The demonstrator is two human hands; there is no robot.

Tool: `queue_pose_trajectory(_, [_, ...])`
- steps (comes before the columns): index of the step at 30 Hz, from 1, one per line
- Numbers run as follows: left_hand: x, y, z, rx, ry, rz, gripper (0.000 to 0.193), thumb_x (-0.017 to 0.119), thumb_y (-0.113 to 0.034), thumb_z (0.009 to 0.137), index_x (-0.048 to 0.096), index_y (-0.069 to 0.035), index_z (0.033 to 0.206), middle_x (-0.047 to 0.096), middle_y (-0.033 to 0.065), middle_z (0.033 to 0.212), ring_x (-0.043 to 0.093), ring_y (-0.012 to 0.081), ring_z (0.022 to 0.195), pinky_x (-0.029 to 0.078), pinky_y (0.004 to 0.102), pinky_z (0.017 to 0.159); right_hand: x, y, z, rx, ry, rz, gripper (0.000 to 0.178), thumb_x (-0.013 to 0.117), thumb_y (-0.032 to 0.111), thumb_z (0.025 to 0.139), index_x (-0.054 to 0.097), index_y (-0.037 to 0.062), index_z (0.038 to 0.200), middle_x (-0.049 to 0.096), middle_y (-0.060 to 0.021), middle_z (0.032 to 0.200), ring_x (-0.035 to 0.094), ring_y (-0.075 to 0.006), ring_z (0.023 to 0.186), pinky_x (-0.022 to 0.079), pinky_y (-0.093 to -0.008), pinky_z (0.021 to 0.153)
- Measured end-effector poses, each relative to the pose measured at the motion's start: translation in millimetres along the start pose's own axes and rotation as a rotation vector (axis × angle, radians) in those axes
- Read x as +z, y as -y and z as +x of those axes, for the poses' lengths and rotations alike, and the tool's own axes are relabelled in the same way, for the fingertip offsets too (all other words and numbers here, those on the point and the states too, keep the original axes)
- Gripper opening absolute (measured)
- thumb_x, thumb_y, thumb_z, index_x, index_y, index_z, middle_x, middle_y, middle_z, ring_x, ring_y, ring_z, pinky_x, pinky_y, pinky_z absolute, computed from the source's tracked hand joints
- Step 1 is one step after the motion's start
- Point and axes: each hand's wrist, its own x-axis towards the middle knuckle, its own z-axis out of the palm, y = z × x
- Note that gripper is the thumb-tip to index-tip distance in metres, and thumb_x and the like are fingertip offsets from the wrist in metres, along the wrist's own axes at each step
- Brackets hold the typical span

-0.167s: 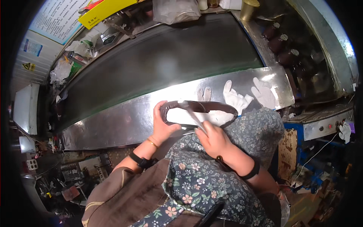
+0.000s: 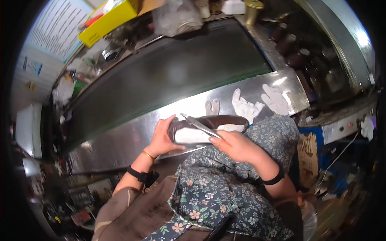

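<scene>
Over the near edge of the steel ledge (image 2: 116,138), the left hand (image 2: 161,138) curls around one end of a dark shoe-shaped piece (image 2: 189,136); the right hand (image 2: 236,146) clenches a metal tool (image 2: 201,127). A loose hold could let the piece twist, deflecting the tool into the left hand.

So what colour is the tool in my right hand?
The tool is silvery grey, showing best in the head view.

yellow box (image 2: 112,25) | clear plastic bag (image 2: 177,19) | gold canister (image 2: 252,14) | control panel (image 2: 341,130), right
</scene>
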Motion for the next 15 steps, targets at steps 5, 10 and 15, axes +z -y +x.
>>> queue_pose_trajectory(5, [5,18,18,0.212,-0.041,-0.040,0.110,0.098,-0.042,0.040,0.052,-0.004,0.133,0.059,0.0164,0.128,0.053,0.0341,0.124,0.039,0.0433,0.109,-47,-49,10,0.053,-0.559,-0.486,0.030,0.059,0.033,0.096,0.059,0.0041,0.088,0.067,-0.0154,0.086,0.065,-0.0346,0.075,0.051,-0.0448,0.067])
queue_pose_trajectory(10, [1,-40,42,-0.015,-0.042,-0.371,0.078,0.095,-0.038,0.056,0.064,0.003,0.114,0.070,0.0092,0.105,0.067,0.0205,0.095,0.053,0.0331,0.087,-62,-113,5,0.340,-0.575,-0.701,0.027,0.061,0.032,0.090,0.067,0.0061,0.097,0.068,-0.0158,0.101,0.063,-0.0354,0.099,0.050,-0.0451,0.085])
queue_pose_trajectory(15, [-5,-72,75,-0.132,-0.163,-0.502,0.045,0.083,-0.038,0.076,0.068,0.002,0.089,0.065,0.0003,0.080,0.056,0.0080,0.071,0.047,0.0241,0.068,-52,-115,-23,0.371,-0.573,-0.688,0.028,0.061,0.030,0.090,0.069,0.0052,0.099,0.068,-0.0146,0.097,0.060,-0.0346,0.106,0.045,-0.0470,0.093])
